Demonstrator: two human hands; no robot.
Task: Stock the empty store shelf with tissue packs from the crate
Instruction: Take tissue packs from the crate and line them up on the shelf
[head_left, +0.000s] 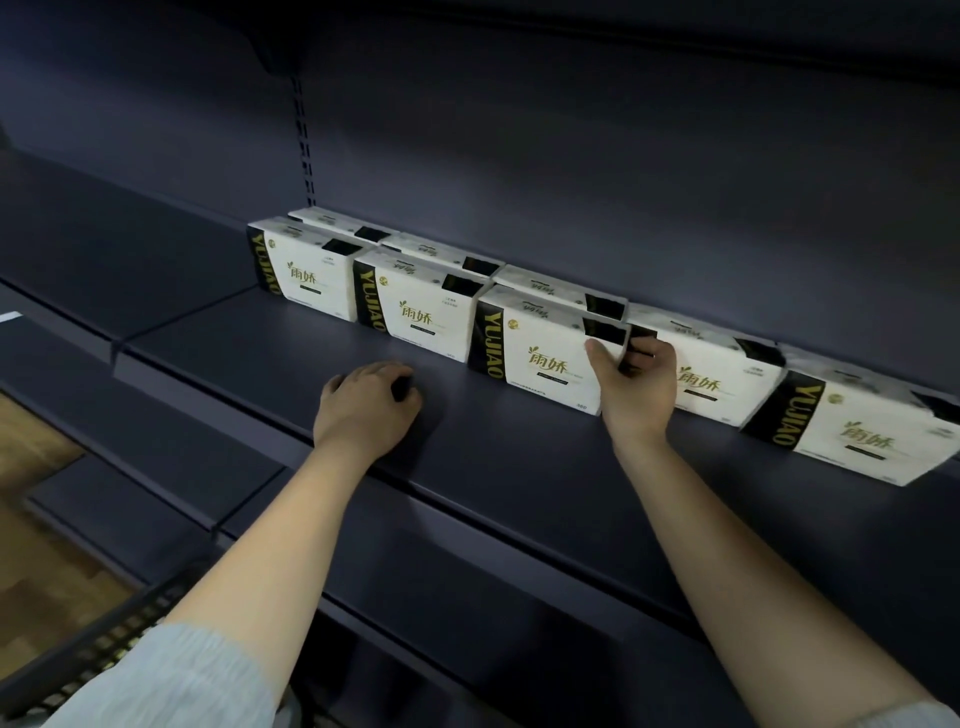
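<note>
I am in the placing step, squaring up a pack that is already on the shelf (322, 332). My right hand (636, 382) pinches the right edge of the third front-row tissue pack (540, 353), thumb on its face and fingers curled round into the gap beside the next pack (711, 374). My left hand (371, 402) rests knuckles-up on the bare shelf in front of the row, fingers curled under. It seems to hold nothing, though I cannot see under the palm.

The packs stand along the back of the shelf: a front row of five with their printed faces toward me, and at least three more behind the left ones, only their tops showing. The shelf to the left of the row and the whole strip in front of it are bare, so by my reading the stocking is well short of done.

Next I judge I need to nudge this pack flush with its neighbours, let go, and reach back down for more.

The crate (98, 649) shows only as a dark latticed rim at the bottom left; its contents are out of view. The far-right pack (857, 421) is cut off by the frame edge, and the small print is unreadable.
</note>
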